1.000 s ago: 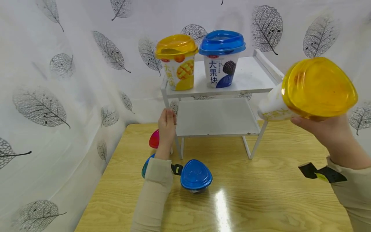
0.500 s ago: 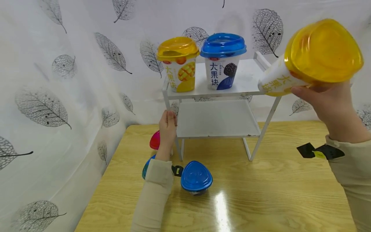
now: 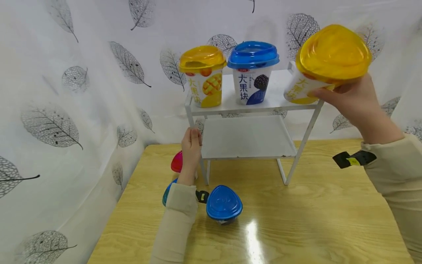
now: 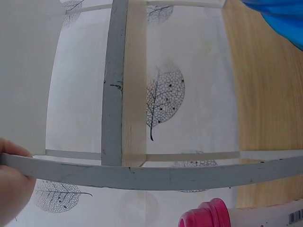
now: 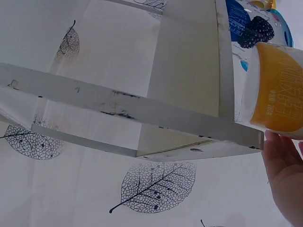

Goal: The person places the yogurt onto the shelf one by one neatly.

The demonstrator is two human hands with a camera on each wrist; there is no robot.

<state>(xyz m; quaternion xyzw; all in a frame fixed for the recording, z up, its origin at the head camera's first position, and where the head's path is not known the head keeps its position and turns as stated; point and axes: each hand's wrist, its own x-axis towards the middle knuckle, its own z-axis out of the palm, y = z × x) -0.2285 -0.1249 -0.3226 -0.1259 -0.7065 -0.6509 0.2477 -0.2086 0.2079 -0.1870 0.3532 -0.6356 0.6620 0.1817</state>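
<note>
My right hand (image 3: 357, 104) holds a yogurt cup with a yellow lid (image 3: 333, 55), tilted, at the right end of the white rack's top shelf (image 3: 227, 82). In the right wrist view, the cup's base (image 5: 279, 90) is at the shelf's corner; whether it touches is unclear. My left hand (image 3: 191, 146) grips the rack's front left leg (image 4: 189, 176), thumb and fingers around it. Upright on the top shelf stand a mango yogurt cup with a yellow lid (image 3: 202, 86) and, right of it, a blackberry yogurt cup with a blue lid (image 3: 253, 79).
The rack's lower shelf (image 3: 247, 137) lies under the cups. On the wooden table (image 3: 296, 220) stand a blue-lidded cup (image 3: 224, 203), a pink-lidded cup (image 3: 177, 162) and another blue-lidded cup (image 3: 168, 192), partly behind my left arm. A leaf-patterned curtain (image 3: 82, 110) hangs behind and to the left.
My right hand has raised the yellow-lidded yogurt cup, then moved it left to the top shelf's right end, tipping it more upright. The left hand stays on the rack leg.
</note>
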